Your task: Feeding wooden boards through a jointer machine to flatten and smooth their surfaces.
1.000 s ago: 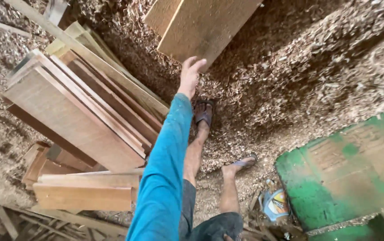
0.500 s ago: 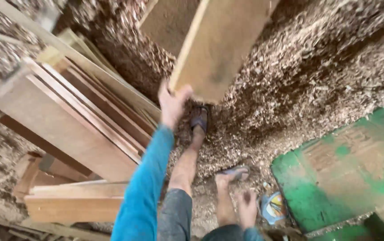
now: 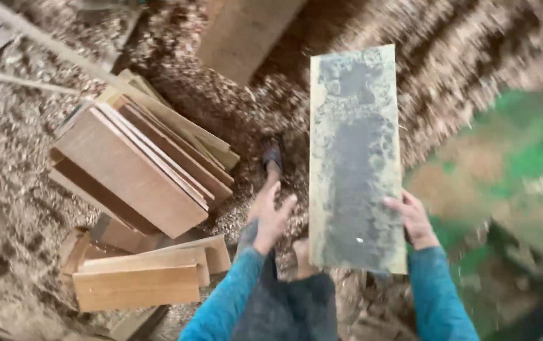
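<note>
Here, right hand (image 3: 413, 220) gripping board (image 3: 355, 158), left hand (image 3: 270, 218) open

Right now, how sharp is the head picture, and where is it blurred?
Head view: streaked motion blur on the sawdust and green surface; the board, right hand, left hand and stacked planks read fairly clearly; even light, no glare.

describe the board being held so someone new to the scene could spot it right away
Start from the sawdust-covered floor and the leaning stack of brown boards at left. Right of that stack, the right hand grips the edge of a long upright board. Its face is stained dark grey, mottled, with pale yellowish margins, unlike the clean brown boards.
</note>
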